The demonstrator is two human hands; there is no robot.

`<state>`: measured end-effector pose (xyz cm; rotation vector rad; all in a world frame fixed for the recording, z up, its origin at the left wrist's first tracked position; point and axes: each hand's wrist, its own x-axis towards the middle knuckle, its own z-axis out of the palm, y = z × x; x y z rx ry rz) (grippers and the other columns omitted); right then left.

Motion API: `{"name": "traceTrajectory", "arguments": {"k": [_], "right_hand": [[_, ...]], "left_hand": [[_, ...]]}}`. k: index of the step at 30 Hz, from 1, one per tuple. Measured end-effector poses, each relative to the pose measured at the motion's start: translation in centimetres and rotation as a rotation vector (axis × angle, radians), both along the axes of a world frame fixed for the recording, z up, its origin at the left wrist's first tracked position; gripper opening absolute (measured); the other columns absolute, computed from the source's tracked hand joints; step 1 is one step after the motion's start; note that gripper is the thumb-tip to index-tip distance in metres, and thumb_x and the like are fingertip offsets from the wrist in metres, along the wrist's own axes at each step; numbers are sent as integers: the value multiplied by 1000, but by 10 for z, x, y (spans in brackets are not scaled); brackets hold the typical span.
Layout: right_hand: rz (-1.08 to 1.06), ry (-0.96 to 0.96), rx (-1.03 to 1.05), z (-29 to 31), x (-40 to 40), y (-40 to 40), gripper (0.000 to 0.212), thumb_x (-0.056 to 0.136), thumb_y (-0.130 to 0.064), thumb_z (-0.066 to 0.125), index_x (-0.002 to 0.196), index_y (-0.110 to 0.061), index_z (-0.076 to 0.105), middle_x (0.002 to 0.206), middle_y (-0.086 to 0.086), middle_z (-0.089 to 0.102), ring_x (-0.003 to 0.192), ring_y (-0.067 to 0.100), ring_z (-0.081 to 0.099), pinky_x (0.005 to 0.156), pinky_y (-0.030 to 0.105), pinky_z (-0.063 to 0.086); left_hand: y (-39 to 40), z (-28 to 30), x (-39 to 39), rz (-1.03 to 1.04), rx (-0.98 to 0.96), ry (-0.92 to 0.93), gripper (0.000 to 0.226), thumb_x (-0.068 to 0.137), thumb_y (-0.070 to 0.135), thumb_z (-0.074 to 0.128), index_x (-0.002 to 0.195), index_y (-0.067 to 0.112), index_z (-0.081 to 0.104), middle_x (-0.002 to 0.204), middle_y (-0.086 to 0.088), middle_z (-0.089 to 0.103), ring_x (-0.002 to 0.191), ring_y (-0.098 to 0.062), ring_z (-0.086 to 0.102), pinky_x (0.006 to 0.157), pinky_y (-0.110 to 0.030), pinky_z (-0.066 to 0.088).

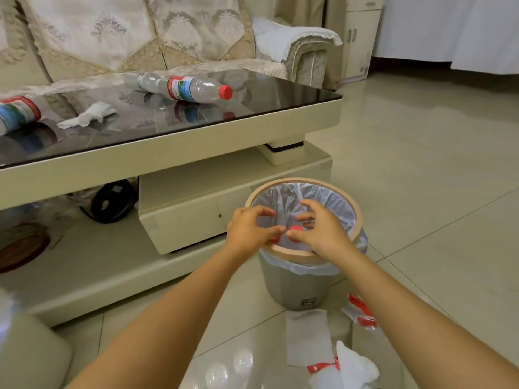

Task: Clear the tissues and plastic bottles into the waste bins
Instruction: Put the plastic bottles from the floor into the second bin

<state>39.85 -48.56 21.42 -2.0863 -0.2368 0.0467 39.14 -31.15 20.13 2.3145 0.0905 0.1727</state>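
Red cap (295,228), probably a bottle's, between both hands' fingers (273,230)

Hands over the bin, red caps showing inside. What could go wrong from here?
1. Both hands, left hand and right hand, hang over the waste bin; the red-capped bottles under the fingers sit near the rim and may tip out.
2. Tissues and a flattened bottle lie on the floor by the bin, easy to step on.
3. The bottle on the glass table lies on its side and could roll.
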Motion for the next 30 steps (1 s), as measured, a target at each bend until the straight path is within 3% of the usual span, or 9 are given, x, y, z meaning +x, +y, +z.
{"name": "traceTrajectory", "arguments": {"k": [4,7,9,12,15,18,23,27,30], "right_hand": [[-18,-87,134,6,-15,-4,45,76,-17,78,116,-21,59,104,-3,66,98,12,62,91,33,52],[-35,-186,183,10,-33,-10,25,78,-15,76,100,-22,65,97,-10,68,93,7,63,83,23,51],[-41,-218,237,7,-49,-19,21,79,-12,75,95,-21,66,94,-10,68,91,7,64,80,21,51],[-32,-193,303,-8,-75,-35,20,79,-7,73,97,-15,68,94,-3,70,89,10,66,80,22,53],[-25,-133,345,-30,-95,-48,28,78,-2,72,95,-23,66,93,-3,71,85,11,67,77,21,52],[-16,9,289,-60,-110,-63,38,76,1,72,98,-28,63,95,-2,69,80,12,64,70,13,47],[-18,184,93,-120,-128,-92,41,75,-3,72,107,-28,63,101,-6,67,85,12,62,71,10,46],[-48,237,6,-154,-139,-107,42,74,-4,74,106,-30,62,102,-8,65,93,14,60,87,23,48],[-12,227,-133,-170,-143,-116,44,75,-6,73,112,-27,62,110,-7,62,101,12,57,91,27,45]], "left_hand": [[-18,8,-14,-14,-84,-121,25,68,47,73,91,43,64,97,22,67,95,0,61,95,-44,47],[-31,18,-34,-51,-197,-216,21,73,32,75,92,36,66,88,17,68,87,0,62,88,-39,52],[-39,20,-54,-109,-248,-262,21,78,20,76,96,27,66,86,12,67,86,-2,62,85,-32,52],[-50,6,-83,-205,-244,-261,21,80,21,75,99,19,67,85,7,67,85,-10,61,80,-26,49],[-55,-23,-103,-272,-197,-219,24,77,15,76,99,16,67,83,7,67,83,-11,58,78,-25,46],[-60,-53,-112,-329,-109,-95,27,76,21,77,101,20,67,89,11,67,87,-9,59,80,-26,47],[-64,-110,-110,-348,-2,165,37,78,26,77,112,26,62,105,10,64,99,-11,57,88,-32,49],[-70,-144,-107,-378,170,312,55,77,26,77,128,27,55,123,7,58,114,-15,51,92,-27,45],[-79,-163,-110,-398,314,390,77,71,48,78,138,31,43,143,5,43,128,-19,39,103,-34,36]]}}
